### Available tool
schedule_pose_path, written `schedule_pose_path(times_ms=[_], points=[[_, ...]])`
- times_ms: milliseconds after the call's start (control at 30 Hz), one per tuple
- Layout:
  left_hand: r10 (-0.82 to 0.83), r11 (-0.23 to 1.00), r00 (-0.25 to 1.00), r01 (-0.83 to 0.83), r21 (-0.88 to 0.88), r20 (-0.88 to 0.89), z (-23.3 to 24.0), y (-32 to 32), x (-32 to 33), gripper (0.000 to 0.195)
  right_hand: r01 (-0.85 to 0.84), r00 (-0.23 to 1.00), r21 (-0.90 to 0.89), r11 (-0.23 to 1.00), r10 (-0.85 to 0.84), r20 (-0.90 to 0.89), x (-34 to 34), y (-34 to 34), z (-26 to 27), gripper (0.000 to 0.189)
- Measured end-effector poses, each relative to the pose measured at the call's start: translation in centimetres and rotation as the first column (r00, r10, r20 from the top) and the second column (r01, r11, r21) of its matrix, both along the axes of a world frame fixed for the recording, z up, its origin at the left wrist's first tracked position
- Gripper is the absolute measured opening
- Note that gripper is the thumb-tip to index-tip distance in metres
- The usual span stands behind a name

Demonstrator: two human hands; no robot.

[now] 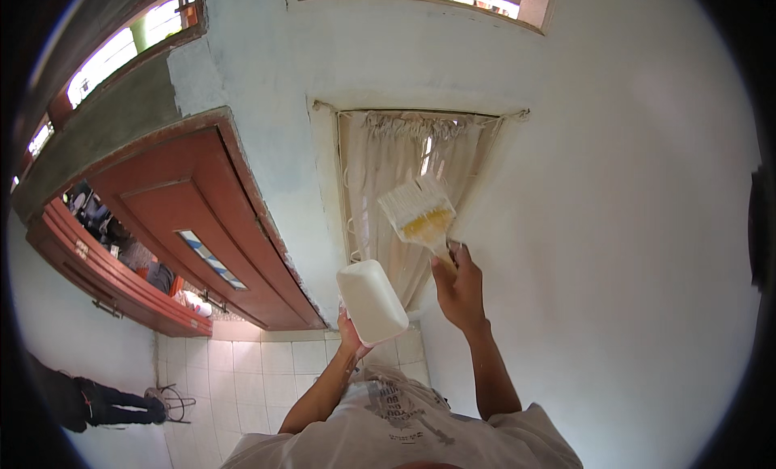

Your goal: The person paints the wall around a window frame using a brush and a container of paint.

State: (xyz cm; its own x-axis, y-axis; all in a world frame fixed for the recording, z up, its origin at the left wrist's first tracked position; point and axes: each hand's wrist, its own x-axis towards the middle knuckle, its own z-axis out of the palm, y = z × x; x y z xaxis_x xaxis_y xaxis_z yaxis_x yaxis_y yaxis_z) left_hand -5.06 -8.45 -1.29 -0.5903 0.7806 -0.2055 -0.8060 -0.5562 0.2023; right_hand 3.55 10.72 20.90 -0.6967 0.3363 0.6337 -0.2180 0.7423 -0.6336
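Observation:
A wide paintbrush [419, 211] with pale, paint-coated bristles and a yellowish band is gripped by its handle in my right hand [464, 290]. Its bristles point up and to the left, in front of a curtained window as I see it. From below and the left, my left hand [350, 334] supports a white rectangular tub [372, 302] with rounded corners. I cannot tell whether the tub's smooth pale face is paint or plastic. Brush and tub are apart. White smears mark my left fingers and wrist.
A white-painted wall [582, 196] runs along the right. Ahead is a window with a beige curtain [388, 166]. Red-brown double doors [200, 226] stand partly ajar on the left, beneath bare grey plaster [115, 136]. A person [91, 402] is at the lower left, beside a stool [177, 402] on the tiled floor [242, 372].

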Motion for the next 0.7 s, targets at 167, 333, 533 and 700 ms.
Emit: schedule_pose_path(times_ms=[167, 333, 533, 700], points=[[-0.032, 0.999, 0.999, 0.033, 0.020, -0.039, 0.5, -1.4, -1.5, 0.066, 0.151, 0.986, -0.010, 0.989, -0.150, 0.071, -4.6, -0.8, 6.5, 0.047], [-0.042, 0.999, 0.999, 0.041, -0.020, -0.008, 0.4, -2.3, -2.6, 0.071, 0.256, 0.966, 0.139, 0.956, -0.247, -0.083, -9.0, 0.1, 12.3, 0.044], [-0.039, 0.999, 0.996, 0.041, 0.019, -0.075, -4.9, -2.4, -4.7, 0.080, 0.436, 0.897, 0.372, 0.819, -0.430, -0.105, -11.5, 0.6, 20.1, 0.034], [-0.051, 0.999, 0.996, 0.050, -0.011, -0.079, -4.6, -2.7, -5.2, 0.081, 0.505, 0.850, 0.571, 0.647, -0.490, -0.195, -12.7, 0.2, 23.1, 0.028]])
